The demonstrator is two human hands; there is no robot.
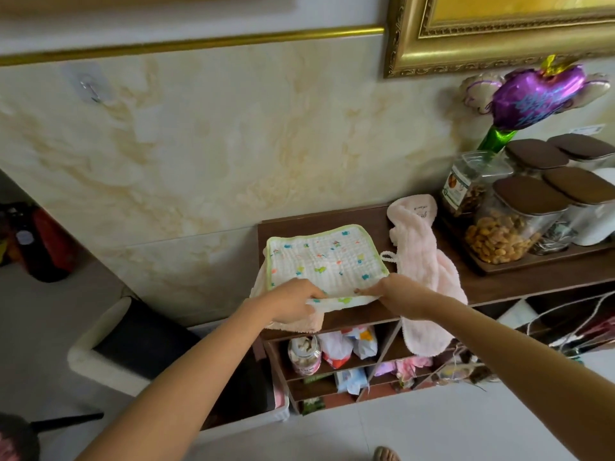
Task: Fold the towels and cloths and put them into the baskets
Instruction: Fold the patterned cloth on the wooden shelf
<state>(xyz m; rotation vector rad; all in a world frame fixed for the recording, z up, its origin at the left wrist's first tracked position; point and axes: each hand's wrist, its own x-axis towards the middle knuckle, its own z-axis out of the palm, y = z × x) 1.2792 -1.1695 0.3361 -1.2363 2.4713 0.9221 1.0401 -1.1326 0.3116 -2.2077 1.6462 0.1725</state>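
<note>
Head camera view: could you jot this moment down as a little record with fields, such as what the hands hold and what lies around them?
surface: dark wooden shelf top
cloth in hand: white printed muslin cloth with green trim, flat on the shelf top
left hand: pinches the cloth's near edge
right hand: pinches the same edge, further right
underneath: peach fluffy towel
beside, right: pink fluffy towel, hanging over the shelf edge
basket: white basket with dark lining, on the floor at left
</note>
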